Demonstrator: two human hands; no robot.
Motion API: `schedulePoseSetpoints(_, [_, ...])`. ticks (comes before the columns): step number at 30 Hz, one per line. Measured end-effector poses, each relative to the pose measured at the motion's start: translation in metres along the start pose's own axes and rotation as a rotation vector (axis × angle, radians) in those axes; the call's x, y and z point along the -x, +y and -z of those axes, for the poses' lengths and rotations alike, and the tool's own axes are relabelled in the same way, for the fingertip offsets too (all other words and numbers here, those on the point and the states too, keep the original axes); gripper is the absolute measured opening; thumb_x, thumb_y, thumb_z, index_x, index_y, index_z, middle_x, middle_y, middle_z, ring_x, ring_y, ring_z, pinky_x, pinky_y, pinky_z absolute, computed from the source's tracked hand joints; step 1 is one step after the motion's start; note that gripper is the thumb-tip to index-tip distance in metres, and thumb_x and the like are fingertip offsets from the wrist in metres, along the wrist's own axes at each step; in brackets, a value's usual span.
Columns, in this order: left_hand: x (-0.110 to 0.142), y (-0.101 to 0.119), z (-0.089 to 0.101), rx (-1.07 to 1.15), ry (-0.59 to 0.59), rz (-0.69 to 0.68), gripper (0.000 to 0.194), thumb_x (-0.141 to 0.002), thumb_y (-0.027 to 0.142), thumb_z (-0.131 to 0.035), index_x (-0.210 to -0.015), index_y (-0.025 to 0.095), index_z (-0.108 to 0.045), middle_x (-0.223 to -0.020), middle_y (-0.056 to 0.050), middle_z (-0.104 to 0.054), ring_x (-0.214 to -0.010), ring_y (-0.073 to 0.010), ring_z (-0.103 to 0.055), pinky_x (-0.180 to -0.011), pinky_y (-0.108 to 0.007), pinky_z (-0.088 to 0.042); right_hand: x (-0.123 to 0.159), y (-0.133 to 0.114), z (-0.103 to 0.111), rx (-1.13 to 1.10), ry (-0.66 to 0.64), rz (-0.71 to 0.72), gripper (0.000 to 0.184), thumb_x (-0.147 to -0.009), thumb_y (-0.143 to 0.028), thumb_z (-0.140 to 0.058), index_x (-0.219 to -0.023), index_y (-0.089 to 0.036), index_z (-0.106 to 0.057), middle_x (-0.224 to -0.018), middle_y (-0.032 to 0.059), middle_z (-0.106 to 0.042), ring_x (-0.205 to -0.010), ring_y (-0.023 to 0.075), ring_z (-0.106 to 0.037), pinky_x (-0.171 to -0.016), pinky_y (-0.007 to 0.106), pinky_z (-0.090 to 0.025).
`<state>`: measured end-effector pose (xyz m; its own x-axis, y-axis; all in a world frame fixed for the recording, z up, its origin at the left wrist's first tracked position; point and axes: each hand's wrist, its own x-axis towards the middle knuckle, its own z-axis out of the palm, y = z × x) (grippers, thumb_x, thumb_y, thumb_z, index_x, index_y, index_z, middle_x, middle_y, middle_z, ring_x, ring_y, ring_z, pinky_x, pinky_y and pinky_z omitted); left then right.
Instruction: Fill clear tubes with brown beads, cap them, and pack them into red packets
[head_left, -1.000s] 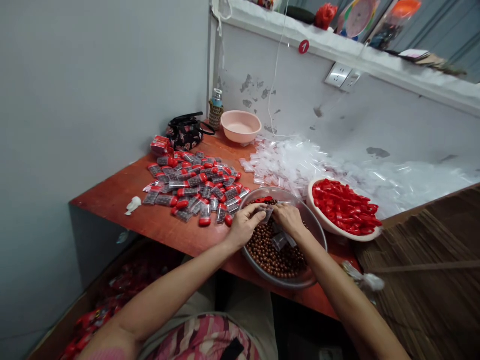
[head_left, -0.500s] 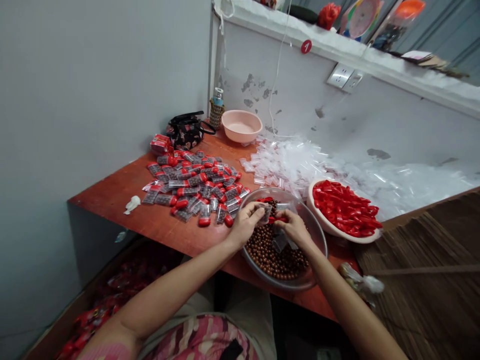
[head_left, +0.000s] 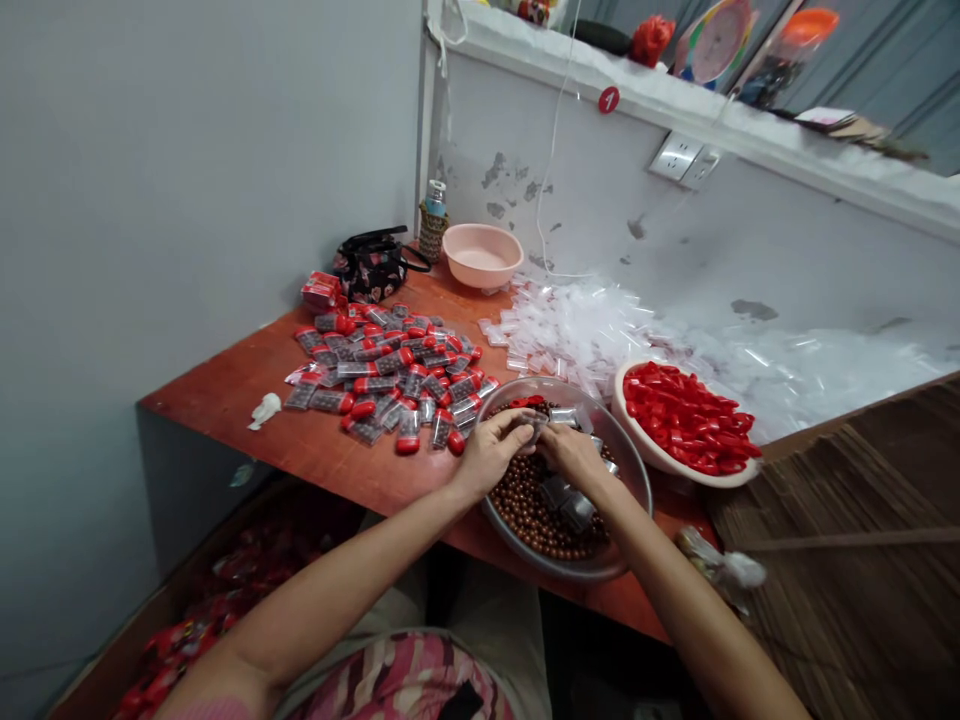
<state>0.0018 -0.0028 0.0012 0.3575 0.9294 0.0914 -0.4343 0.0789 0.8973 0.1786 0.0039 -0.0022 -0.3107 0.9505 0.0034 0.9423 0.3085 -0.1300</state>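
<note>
The left hand (head_left: pixel 491 452) and right hand (head_left: pixel 574 458) pinch a small clear plastic sleeve (head_left: pixel 532 428) between their fingertips, over glossy round brown beads (head_left: pixel 536 510) heaped in a shallow bowl (head_left: pixel 637 470). Smooth red capsules (head_left: pixel 690 420) fill a white dish (head_left: pixel 645 445) just beside it.

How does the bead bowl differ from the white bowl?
The bead bowl is larger and grey; the white bowl is smaller. The first holds round brown beads, the second long red caps. The left hand and right hand work over the bead bowl, not the white bowl. Both bowls sit on the table.
</note>
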Motion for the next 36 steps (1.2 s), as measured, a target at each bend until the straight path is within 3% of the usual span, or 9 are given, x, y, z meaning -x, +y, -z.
schedulePoseSetpoints(2, [0.0,-0.001,0.001,-0.125,-0.023,-0.024,0.036,-0.075,0.034,-0.058,-0.106,0.016,-0.06,-0.105,-0.007,-0.063,-0.095,-0.0208,-0.058,-0.079,-0.033,-0.051,0.004,0.003,0.004,-0.056,0.04,-0.01,0.022,-0.083,-0.024,-0.048,-0.102,-0.023,-0.059,-0.097,0.0063,-0.065,-0.086,0.0193,-0.061,-0.073,0.029,-0.045])
schedulePoseSetpoints(6, [-0.001,0.001,0.003,-0.371,-0.079,-0.098,0.033,-0.077,0.032,-0.055,-0.106,0.019,-0.062,-0.105,-0.005,-0.065,-0.093,-0.0199,-0.06,-0.087,-0.033,-0.045,0.023,0.004,0.03,-0.501,0.328,-0.022,0.024,-0.083,-0.031,-0.05,-0.104,-0.021,-0.057,-0.099,0.0044,-0.064,-0.089,0.0171,-0.06,-0.08,0.029,-0.046])
schedulePoseSetpoints(8, [-0.001,0.003,0.002,-0.447,-0.099,-0.139,0.03,-0.077,0.03,-0.054,-0.104,0.019,-0.064,-0.105,-0.004,-0.065,-0.095,-0.0197,-0.059,-0.09,-0.032,-0.042,0.033,-0.002,0.044,-0.61,0.41,-0.001,0.024,-0.082,-0.032,-0.052,-0.103,-0.021,-0.057,-0.098,0.0042,-0.063,-0.089,0.018,-0.059,-0.08,0.031,-0.046])
schedulePoseSetpoints(13, [0.002,0.007,-0.001,-0.528,-0.177,-0.22,0.027,-0.079,0.023,-0.051,-0.101,0.021,-0.065,-0.101,-0.002,-0.067,-0.096,-0.0189,-0.059,-0.089,-0.03,-0.042,0.039,-0.025,0.06,-0.428,0.368,0.147,0.022,-0.083,-0.028,-0.052,-0.104,-0.023,-0.058,-0.096,0.0052,-0.063,-0.088,0.0182,-0.059,-0.079,0.031,-0.046])
schedulePoseSetpoints(20, [0.006,0.004,-0.001,-0.521,-0.135,-0.266,0.024,-0.079,0.023,-0.051,-0.098,0.02,-0.067,-0.099,-0.003,-0.068,-0.092,-0.0179,-0.061,-0.085,-0.027,-0.043,0.044,-0.024,0.052,-0.352,0.361,0.169,0.017,-0.083,-0.029,-0.051,-0.097,-0.022,-0.059,-0.084,0.005,-0.063,-0.077,0.0176,-0.059,-0.071,0.029,-0.047])
schedulePoseSetpoints(27, [0.003,0.004,-0.002,-0.514,-0.189,-0.227,0.025,-0.078,0.022,-0.052,-0.098,0.02,-0.066,-0.099,-0.002,-0.068,-0.093,-0.0177,-0.061,-0.086,-0.027,-0.043,0.052,-0.023,0.048,-0.555,0.434,-0.016,0.02,-0.082,-0.031,-0.052,-0.098,-0.022,-0.058,-0.095,0.0051,-0.063,-0.087,0.0194,-0.059,-0.08,0.033,-0.046])
schedulePoseSetpoints(31, [0.003,0.006,-0.001,-0.513,-0.156,-0.21,0.025,-0.077,0.022,-0.053,-0.098,0.02,-0.066,-0.1,-0.003,-0.068,-0.093,-0.0179,-0.061,-0.086,-0.027,-0.043,0.047,-0.015,0.038,-0.659,0.383,-0.134,0.021,-0.077,-0.035,-0.058,-0.093,-0.02,-0.055,-0.088,0.0043,-0.063,-0.076,0.0173,-0.06,-0.071,0.03,-0.048])
schedulePoseSetpoints(33, [0.003,0.008,0.0,-0.502,-0.166,-0.2,0.025,-0.077,0.021,-0.052,-0.097,0.02,-0.066,-0.099,-0.002,-0.068,-0.092,-0.0178,-0.061,-0.086,-0.026,-0.043,0.044,-0.011,0.035,-0.662,0.44,-0.196,0.025,-0.075,-0.036,-0.061,-0.093,-0.02,-0.054,-0.08,0.0021,-0.061,-0.069,0.0159,-0.058,-0.066,0.029,-0.049])
schedulePoseSetpoints(36, [0.002,0.01,0.0,-0.452,-0.213,-0.178,0.025,-0.078,0.021,-0.05,-0.097,0.018,-0.066,-0.097,-0.003,-0.067,-0.091,-0.0174,-0.06,-0.085,-0.026,-0.043,0.04,-0.013,0.033,-0.537,0.521,-0.168,0.027,-0.076,-0.033,-0.061,-0.099,-0.021,-0.055,-0.085,0.003,-0.06,-0.077,0.0175,-0.058,-0.073,0.031,-0.047])
